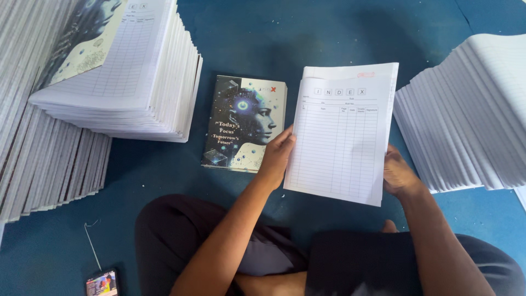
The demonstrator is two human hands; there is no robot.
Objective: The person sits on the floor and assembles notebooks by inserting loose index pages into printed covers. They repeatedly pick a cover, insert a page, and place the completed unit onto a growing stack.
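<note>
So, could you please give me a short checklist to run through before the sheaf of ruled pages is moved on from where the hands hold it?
1. Left hand grips the sheaf of ruled pages at its left edge: ok.
2. Right hand grips its lower right edge: ok.
3. Table-printed page faces up: ok.
4. Sheaf edges squared: not ok, a back sheet sticks out at the top.
5. Printed cover lies flat on the blue floor, apart from the stack of pages to the left: ok.
6. Number of sheets in the sheaf: cannot tell.
</note>
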